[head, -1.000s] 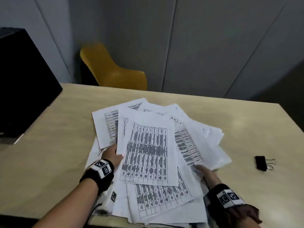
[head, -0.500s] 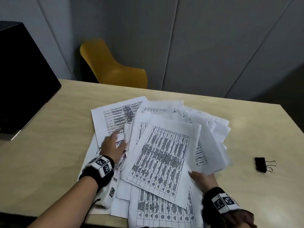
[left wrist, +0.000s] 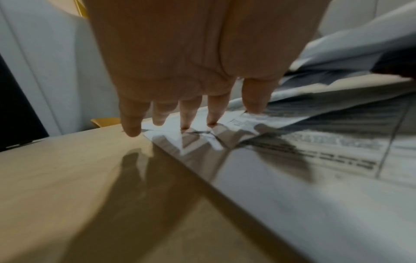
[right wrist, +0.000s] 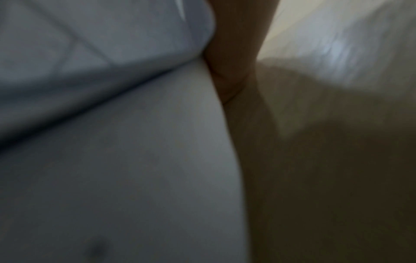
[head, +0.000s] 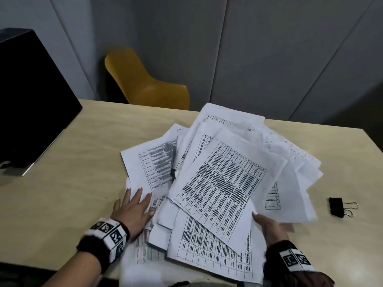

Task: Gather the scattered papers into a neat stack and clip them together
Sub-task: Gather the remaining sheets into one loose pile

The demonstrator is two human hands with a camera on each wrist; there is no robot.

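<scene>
Handling papers [head: 217, 183]: light, limp, slippery, so square by outer edges, left hand [head: 132, 208] spread flat on sheets, right hand [head: 269, 226] apparently pinching the near-right edge.

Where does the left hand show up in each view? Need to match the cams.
Head: left hand lower left, fingers flat on the left edge of the papers.
Left wrist: left hand fills the top centre, fingertips down on the papers beside the table.
Right wrist: not in it; only blurred sheets.
Shared landmark: the yellow chair, a sliver behind the table.
</scene>
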